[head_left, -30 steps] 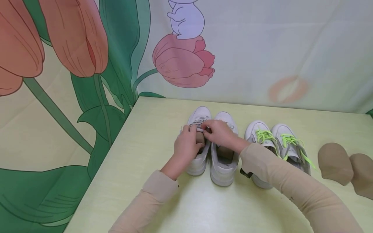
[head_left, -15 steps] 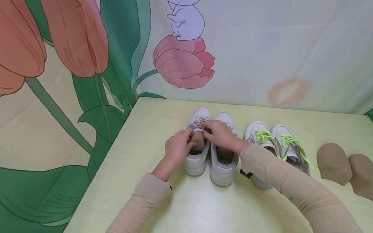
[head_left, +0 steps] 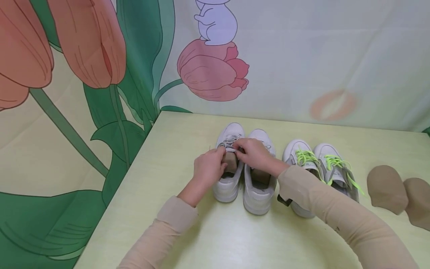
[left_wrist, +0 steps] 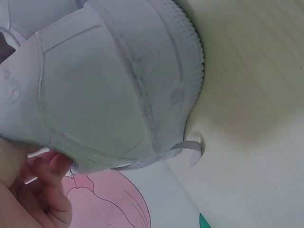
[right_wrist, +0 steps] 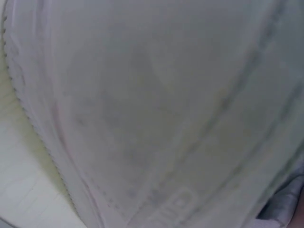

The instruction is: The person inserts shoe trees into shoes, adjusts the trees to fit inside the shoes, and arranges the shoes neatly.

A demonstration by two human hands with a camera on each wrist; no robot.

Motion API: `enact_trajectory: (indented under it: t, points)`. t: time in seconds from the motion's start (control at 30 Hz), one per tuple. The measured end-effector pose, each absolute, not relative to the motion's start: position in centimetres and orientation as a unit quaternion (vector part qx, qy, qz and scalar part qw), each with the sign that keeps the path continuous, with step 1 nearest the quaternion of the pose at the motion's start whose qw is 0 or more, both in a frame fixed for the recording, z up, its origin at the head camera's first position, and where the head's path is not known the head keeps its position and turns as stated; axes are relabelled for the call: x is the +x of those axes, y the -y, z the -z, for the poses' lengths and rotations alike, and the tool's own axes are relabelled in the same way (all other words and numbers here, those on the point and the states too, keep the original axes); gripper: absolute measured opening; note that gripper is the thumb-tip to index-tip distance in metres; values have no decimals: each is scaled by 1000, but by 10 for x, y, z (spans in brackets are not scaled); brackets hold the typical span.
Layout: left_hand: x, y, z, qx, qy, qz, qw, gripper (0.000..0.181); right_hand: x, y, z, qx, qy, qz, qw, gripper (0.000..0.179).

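Note:
A white sneaker [head_left: 226, 192] with grey laces stands toe away from me, a brown insert [head_left: 230, 162] showing under its tongue. My left hand [head_left: 209, 167] pinches the left edge of its opening; in the left wrist view, the curled fingers [left_wrist: 50, 175] are at the upper's edge by an eyelet. On the opposite edge, beside the laces, my right hand [head_left: 256, 153] grips with thumb and forefinger. Its forearm passes over a matching sneaker [head_left: 258, 201], which has brown material inside. White shoe upper [right_wrist: 142, 95] fills the right wrist view, hiding the right fingers.
Two white sneakers with neon green laces, one [head_left: 297, 147] partly under the right sleeve and the other [head_left: 324, 149] beside it, stand to the right. Farther right lie two brown rounded inserts [head_left: 386, 186]. A tulip-printed cloth [head_left: 279, 63] hangs behind the pale table [head_left: 181, 142].
My left hand moved left off the shoe's opening, then slightly back right to the edge near the laces, uncovering more of the brown insert. The right hand stays in place.

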State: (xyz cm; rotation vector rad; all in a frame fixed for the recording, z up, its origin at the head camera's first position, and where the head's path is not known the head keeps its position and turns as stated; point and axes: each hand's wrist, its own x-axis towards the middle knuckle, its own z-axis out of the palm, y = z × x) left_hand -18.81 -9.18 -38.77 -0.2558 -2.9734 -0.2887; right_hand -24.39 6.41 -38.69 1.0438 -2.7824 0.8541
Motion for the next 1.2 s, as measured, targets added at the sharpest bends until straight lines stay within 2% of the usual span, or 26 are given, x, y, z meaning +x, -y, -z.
enact_trajectory:
  t: [0.2, 0.37, 0.6, 1.2]
  points:
    - [-190, 90, 386, -71, 995, 71, 19, 36, -243, -63, 390, 336, 902, -270, 19, 12]
    - [-188, 80, 388, -38, 996, 65, 38, 52, -242, -62, 393, 334, 902, -272, 24, 11]
    - [-189, 68, 385, 11, 997, 72, 39, 49, -240, -60, 392, 335, 901, -274, 38, 13]
    - [-190, 66, 394, -11, 996, 54, 75, 46, -235, -57, 390, 326, 904, -272, 40, 13]
